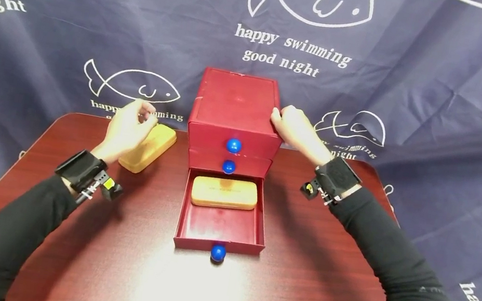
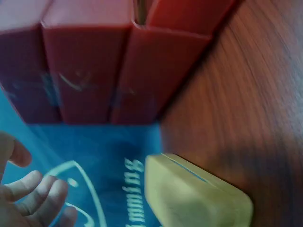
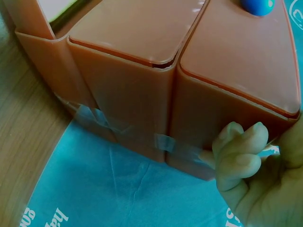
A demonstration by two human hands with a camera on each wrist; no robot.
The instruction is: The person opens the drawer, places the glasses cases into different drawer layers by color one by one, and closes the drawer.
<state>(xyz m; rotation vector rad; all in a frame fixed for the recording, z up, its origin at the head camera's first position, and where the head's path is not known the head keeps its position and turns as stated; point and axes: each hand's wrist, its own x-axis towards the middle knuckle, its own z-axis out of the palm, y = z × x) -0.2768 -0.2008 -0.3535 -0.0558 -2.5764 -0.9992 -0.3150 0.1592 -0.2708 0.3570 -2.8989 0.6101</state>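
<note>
A red drawer cabinet (image 1: 239, 103) with blue knobs stands mid-table, its bottom drawer (image 1: 221, 226) pulled out and the two above it closed. Inside that drawer lies a yellow case (image 1: 224, 193), against the back. Another yellow case (image 1: 153, 147) rests on the table left of the cabinet. My left hand (image 1: 126, 127) hovers above and beside this case, fingers loosely bent and holding nothing; the left wrist view shows the case apart from the fingers (image 2: 42, 194). My right hand (image 1: 294, 127) holds the cabinet at its upper right edge, with curled fingers (image 3: 241, 151) against the side.
The brown wooden table (image 1: 209, 293) ends at a dark blue curtain (image 1: 170, 29) printed with white fish and words, close behind the cabinet. Clear tape (image 3: 165, 142) runs across the cabinet's side. The open drawer juts toward the front of the table.
</note>
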